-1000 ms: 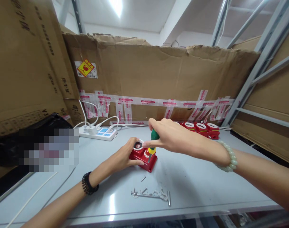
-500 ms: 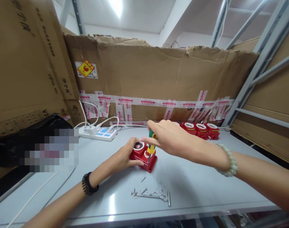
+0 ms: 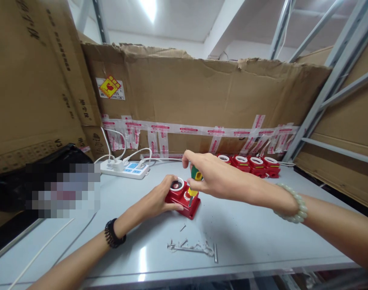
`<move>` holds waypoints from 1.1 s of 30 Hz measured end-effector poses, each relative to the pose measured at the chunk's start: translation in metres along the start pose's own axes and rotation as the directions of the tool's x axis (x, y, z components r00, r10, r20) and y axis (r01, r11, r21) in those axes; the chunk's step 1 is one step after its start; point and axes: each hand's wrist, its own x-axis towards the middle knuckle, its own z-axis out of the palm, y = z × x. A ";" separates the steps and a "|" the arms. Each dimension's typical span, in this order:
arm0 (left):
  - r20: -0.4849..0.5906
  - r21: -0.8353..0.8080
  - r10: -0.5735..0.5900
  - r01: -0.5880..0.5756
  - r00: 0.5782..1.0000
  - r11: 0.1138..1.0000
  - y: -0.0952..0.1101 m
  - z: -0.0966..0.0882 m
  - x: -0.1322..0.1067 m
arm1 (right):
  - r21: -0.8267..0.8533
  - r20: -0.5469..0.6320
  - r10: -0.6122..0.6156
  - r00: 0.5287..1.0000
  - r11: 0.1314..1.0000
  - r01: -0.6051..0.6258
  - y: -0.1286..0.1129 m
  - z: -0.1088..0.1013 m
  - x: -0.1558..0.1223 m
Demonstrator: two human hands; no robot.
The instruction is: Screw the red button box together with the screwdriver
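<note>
A red housing [image 3: 188, 210] with a white-ringed round window lies on the grey table. My left hand [image 3: 159, 198] is wrapped round its left side, thumb along the near edge, gripping it. In my right hand [image 3: 211, 173] is a green and yellow screwdriver [image 3: 197, 174], held nearly upright. Its tip meets the top of the housing near the front right; whether it sits in a screw I cannot tell. Just in front of the housing lies a loose screw [image 3: 183, 228]. Nearer the table's edge are more screws [image 3: 184, 243] and a metal T-shaped bar [image 3: 215, 253] among whitish scraps.
Several similar red housings [image 3: 256, 165] stand in a row at the back right. A white power strip [image 3: 132, 170] with plugged cables is at the back left, near a black bag [image 3: 8, 185]. A tall cardboard sheet [image 3: 184, 92] closes off the back.
My right hand's fingers have loosened and shifted round the screwdriver handle, the index finger now lifted away. The screwdriver tilts slightly more. My left hand and the housing have stayed put.
</note>
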 end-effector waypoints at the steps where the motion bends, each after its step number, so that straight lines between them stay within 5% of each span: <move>1: 0.000 0.003 0.001 -0.001 1.000 1.000 0.000 0.000 0.000 | 0.022 -0.003 0.001 1.000 1.000 -0.001 -0.002 -0.001 0.000; 18: -0.032 0.047 0.004 -0.003 0.999 0.999 0.004 -0.002 0.000 | 0.094 -0.183 0.016 0.983 0.996 0.001 -0.006 -0.017 -0.008; 33: -0.008 0.058 0.010 -0.010 1.000 0.998 -0.003 0.000 -0.002 | 0.094 -0.159 -0.039 0.987 0.994 0.054 0.006 0.012 0.006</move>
